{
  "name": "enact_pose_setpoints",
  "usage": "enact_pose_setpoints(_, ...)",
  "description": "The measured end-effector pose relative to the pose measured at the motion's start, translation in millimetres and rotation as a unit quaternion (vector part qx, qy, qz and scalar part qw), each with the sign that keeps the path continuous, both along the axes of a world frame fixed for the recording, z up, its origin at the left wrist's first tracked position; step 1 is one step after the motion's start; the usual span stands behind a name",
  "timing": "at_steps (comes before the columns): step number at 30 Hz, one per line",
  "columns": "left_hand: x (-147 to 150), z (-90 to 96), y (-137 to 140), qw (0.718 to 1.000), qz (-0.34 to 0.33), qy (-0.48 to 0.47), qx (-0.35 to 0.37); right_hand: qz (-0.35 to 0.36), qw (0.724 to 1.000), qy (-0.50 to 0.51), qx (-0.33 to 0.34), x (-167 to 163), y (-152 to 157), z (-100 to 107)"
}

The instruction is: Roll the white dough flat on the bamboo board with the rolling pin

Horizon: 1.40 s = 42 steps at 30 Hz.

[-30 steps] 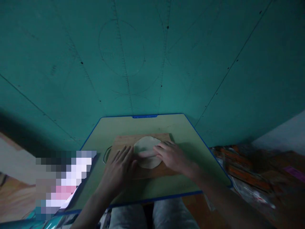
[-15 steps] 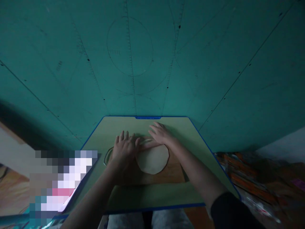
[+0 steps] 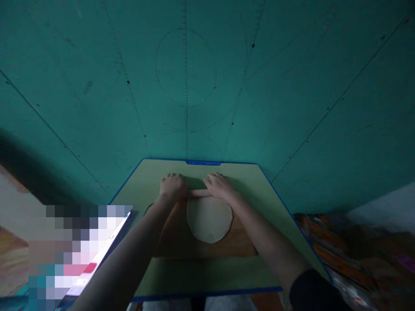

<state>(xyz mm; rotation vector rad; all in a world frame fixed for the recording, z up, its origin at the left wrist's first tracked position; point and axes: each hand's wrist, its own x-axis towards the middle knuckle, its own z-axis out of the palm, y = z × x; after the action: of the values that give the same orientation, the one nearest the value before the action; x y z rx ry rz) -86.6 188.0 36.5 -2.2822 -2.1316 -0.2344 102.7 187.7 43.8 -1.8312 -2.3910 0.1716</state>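
A pale, flattened round of dough [image 3: 210,219] lies on a wooden cutting board [image 3: 177,235]. Across the dough's far edge runs a rolling pin [image 3: 199,193], its middle showing between my two hands. My left hand [image 3: 173,185] is curled over the pin's left end, and my right hand [image 3: 218,185] is curled over its right end. The fingers of both hands bend down on the far side, so the pin's ends are hidden beneath them.
The cutting board rests on a pale green table [image 3: 244,175] with a blue rim, which stands against a green wall [image 3: 201,77] with faint markings. A pixelated bright patch is at the left. Blurred orange clutter [image 3: 333,255] sits on the right.
My hands have gone from flat, outstretched fingers to fingers curled round the rolling pin. The pin now lies level along the dough's far edge. The view has shifted slightly.
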Motion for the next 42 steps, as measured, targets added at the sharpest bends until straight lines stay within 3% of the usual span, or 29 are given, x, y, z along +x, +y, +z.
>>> enact_pose_setpoints(4,3.4,6.2,9.8,1.0,0.007,-0.007,0.028,0.004,1.0,-0.012,-0.012,-4.1,34.2,3.3)
enact_pose_setpoints(7,3.3,6.6,3.7,0.999,-0.004,-0.006,0.04,0.007,1.0,-0.019,0.0,-3.3,32.1,3.5)
enact_pose_setpoints(11,4.4,2.2,-25.4,0.997,-0.035,0.006,0.064,0.022,0.999,-0.022,0.032,4.3,-4.7,-0.1)
enact_pose_setpoints(19,15.5,-5.9,-111.7,0.989,-0.088,0.032,0.111,0.103,0.989,0.011,0.108,28.5,-77.6,-10.8)
enact_pose_setpoints(24,29.5,-25.6,-167.1,0.978,-0.101,0.039,0.177,0.132,0.976,0.068,0.16,53.2,-116.4,-27.3)
enact_pose_setpoints(27,31.3,-40.1,-184.3,0.966,-0.126,0.032,0.222,0.14,0.97,0.081,0.18,63.3,-136.2,-25.6)
enact_pose_setpoints(31,20.1,-49.8,-171.0,0.955,-0.161,0.026,0.249,0.099,0.982,0.049,0.151,59.7,-158.0,-13.9)
enact_pose_setpoints(36,6.4,-37.5,-113.9,0.942,-0.255,0.03,0.215,0.04,0.99,0.007,0.135,42.8,-169.6,-19.7)
enact_pose_setpoints(39,13.3,-26.1,-78.9,0.942,-0.288,0.043,0.17,0.018,0.991,0.01,0.134,41.4,-156.1,-24.8)
enact_pose_setpoints(42,31.0,-18.8,-47.0,0.956,-0.264,0.054,0.119,-0.015,0.994,0.006,0.109,49.8,-127.9,-21.1)
